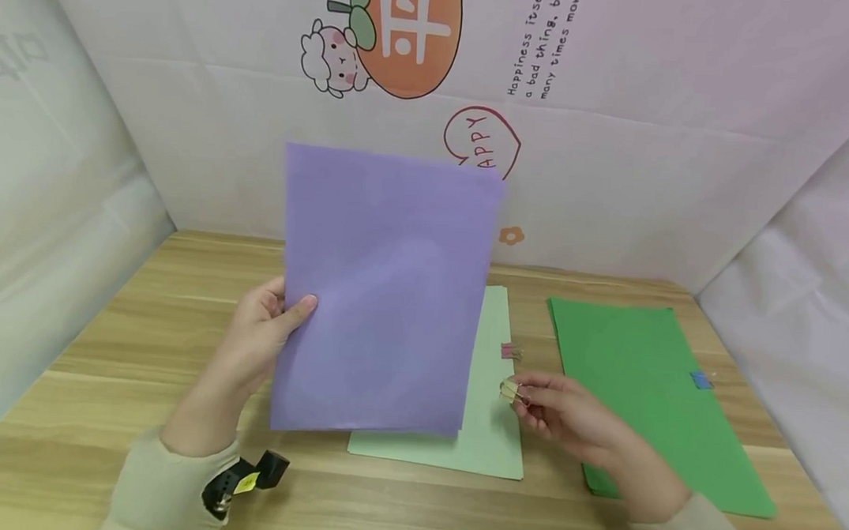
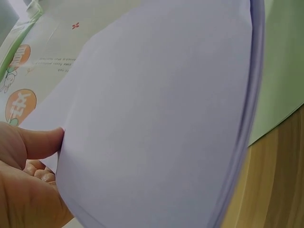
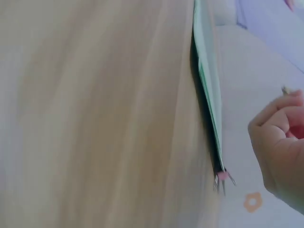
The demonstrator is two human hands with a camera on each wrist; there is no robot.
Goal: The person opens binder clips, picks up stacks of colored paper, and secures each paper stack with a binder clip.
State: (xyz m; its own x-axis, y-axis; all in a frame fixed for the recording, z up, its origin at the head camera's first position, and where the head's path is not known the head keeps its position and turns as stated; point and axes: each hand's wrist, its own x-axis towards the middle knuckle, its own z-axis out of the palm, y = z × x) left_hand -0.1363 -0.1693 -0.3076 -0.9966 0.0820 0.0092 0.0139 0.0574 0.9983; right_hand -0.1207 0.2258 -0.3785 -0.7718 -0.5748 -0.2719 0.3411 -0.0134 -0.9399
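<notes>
My left hand (image 1: 258,333) grips a stack of purple paper (image 1: 387,295) by its left edge, thumb on the front face. The stack is held up, and in the left wrist view several sheet edges (image 2: 251,85) show along its side. In my right hand (image 1: 567,413) a yellow binder clip (image 1: 510,390) is pinched between fingers and thumb, to the right of the purple stack. Behind and below the purple paper lies a light green paper stack (image 1: 495,434), partly hidden. A pink binder clip (image 1: 509,351) sits on its right edge.
A darker green paper stack (image 1: 633,369) lies on the right of the wooden table (image 1: 130,323), with a blue binder clip (image 1: 702,380) on its right edge. A white printed cloth (image 1: 210,129) stands behind the table and at both sides.
</notes>
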